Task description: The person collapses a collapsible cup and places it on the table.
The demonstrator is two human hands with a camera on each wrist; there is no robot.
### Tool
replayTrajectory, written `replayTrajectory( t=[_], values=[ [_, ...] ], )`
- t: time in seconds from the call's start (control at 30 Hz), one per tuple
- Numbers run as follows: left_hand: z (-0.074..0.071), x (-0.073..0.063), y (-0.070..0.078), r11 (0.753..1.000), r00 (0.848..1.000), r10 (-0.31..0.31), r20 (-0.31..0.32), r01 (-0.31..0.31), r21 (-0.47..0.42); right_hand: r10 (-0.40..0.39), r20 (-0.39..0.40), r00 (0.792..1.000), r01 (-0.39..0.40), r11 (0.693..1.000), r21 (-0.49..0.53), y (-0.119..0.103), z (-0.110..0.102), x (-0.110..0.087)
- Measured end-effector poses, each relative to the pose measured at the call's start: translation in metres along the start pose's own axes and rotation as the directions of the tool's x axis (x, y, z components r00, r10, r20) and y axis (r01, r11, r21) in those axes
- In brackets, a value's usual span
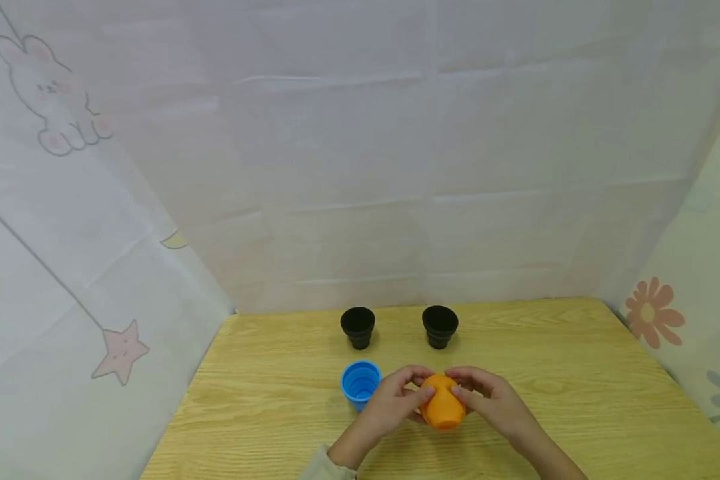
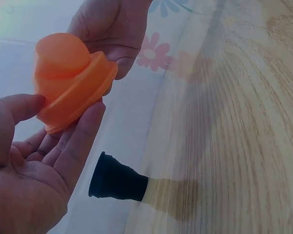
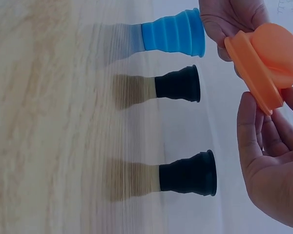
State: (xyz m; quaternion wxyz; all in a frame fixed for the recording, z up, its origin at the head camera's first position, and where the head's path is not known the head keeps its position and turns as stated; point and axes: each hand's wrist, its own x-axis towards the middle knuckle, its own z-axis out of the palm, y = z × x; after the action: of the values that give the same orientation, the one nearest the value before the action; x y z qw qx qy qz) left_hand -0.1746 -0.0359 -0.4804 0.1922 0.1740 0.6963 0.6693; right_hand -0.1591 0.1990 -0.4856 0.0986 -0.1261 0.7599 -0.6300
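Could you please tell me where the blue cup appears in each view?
Head: the blue cup is low centre, beside the left hand.
Left wrist: not in it.
Right wrist: near the top, right of centre, above both black cups.
Shared landmark: the orange cup, held by left hand and right hand, in every view.

The orange cup has a smooth, matte body, a flat round base and a wide, flanged rim. The wall is unevenly folded, with a pronounced crease between base and rim. The cup is tilted, base toward the person and rim away. It is held above the wooden table between the left hand and the right hand, thumbs on the wall, fingers at the rim.
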Motion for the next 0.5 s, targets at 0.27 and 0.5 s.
replayTrajectory(
  t=[0.27, 0.5],
  values=[
    [0.0021, 0.0013, 0.0024, 0.998, 1.0, -0.026, -0.004, 0.026, 0.056, 0.013, 0.006, 1.0, -0.013, 0.999, -0.049, 0.0039, -0.0047, 0.0023],
    [0.0042, 0.0035, 0.0002, 0.99, 0.999, -0.024, -0.023, 0.027, 0.137, -0.021, -0.016, 1.0, 0.019, 0.993, -0.117, 0.0024, -0.0029, 0.001]
  ],
)
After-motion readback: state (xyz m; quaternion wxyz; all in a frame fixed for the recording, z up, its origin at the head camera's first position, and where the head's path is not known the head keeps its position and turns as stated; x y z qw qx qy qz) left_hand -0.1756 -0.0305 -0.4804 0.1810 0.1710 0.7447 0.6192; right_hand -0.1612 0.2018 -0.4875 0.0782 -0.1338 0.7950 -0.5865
